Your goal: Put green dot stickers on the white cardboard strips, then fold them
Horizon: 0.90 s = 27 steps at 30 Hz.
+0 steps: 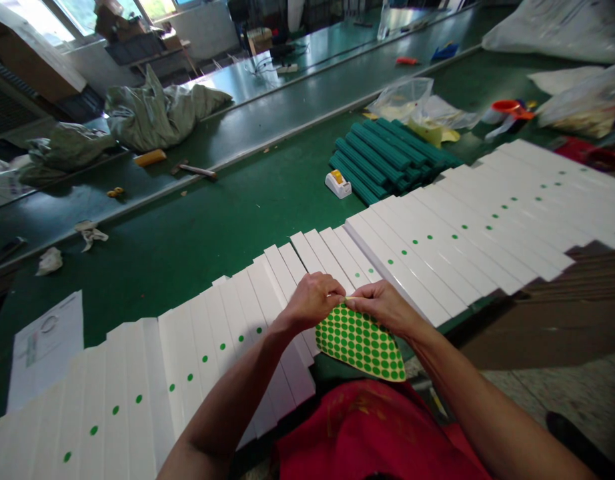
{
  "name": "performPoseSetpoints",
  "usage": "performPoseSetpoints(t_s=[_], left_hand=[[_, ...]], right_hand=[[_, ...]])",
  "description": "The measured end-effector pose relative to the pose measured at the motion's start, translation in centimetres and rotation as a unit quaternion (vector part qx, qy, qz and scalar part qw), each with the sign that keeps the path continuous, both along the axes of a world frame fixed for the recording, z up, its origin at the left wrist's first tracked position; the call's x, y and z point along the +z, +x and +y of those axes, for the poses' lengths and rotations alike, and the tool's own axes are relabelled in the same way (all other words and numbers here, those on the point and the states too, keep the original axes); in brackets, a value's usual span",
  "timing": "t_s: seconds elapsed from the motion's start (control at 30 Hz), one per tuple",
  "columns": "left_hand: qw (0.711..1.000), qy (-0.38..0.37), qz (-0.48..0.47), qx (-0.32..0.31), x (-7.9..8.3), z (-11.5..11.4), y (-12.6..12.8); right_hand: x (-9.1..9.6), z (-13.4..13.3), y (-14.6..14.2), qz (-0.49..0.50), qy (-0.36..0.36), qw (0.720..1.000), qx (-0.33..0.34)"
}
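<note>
A yellow sheet of green round stickers (pixel 361 342) hangs between both hands above the near table edge. My left hand (pixel 311 300) pinches its top edge with fingers closed. My right hand (pixel 382 305) grips the same top edge from the right, fingers closed. Just beyond the hands lies a long overlapping row of white boxes (pixel 437 253) across the green table (pixel 197 233). Many boxes carry one green dot sticker; a few boxes directly in front of the hands (pixel 327 253) show none.
A stack of dark green bars (pixel 387 160) and a small white tape dispenser (pixel 338 184) lie behind the boxes. Plastic bags (pixel 412 100), grey sacks (pixel 152 113), a paper sheet (pixel 47 347) and brown cardboard (pixel 562 313) surround the work area.
</note>
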State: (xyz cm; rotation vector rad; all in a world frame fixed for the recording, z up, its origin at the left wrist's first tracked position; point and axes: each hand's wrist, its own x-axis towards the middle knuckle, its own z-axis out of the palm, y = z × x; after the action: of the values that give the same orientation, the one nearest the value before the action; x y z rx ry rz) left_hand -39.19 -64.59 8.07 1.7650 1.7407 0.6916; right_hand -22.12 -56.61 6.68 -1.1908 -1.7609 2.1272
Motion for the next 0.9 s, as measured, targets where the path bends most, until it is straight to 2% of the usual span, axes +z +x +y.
performPoseSetpoints(t_s=[0.13,0.23,0.33,0.43,0.57,0.67,0.9], left_hand=[[0.999,0.019,0.032,-0.005,-0.9,-0.5,0.4],[1.0,0.017,0.007,0.002,-1.4,-0.9,0.5],[0.997,-0.004,-0.059,0.04,-2.2,-0.7,0.2],[0.992,-0.008,-0.082,0.092,-3.7,0.6,-0.3],[0.986,-0.035,-0.022,0.163,-6.4,3.4,-0.2],[0.979,-0.061,0.024,0.191,-8.1,5.0,0.3],[0.972,-0.067,0.088,0.207,-10.4,6.1,0.7]], right_hand=[[-0.8,-0.2,0.2,-0.004,-0.017,1.0,0.013],[-1.3,-0.4,0.7,-0.001,-0.045,0.999,0.024],[-1.8,-0.7,1.2,-0.006,-0.074,0.997,0.03],[-2.4,-0.8,1.8,-0.014,-0.085,0.995,0.043],[-2.7,-0.7,2.4,-0.017,-0.085,0.995,0.056],[-2.7,-0.4,2.8,-0.012,-0.091,0.994,0.062],[-2.7,0.2,3.5,-0.011,-0.101,0.993,0.052]])
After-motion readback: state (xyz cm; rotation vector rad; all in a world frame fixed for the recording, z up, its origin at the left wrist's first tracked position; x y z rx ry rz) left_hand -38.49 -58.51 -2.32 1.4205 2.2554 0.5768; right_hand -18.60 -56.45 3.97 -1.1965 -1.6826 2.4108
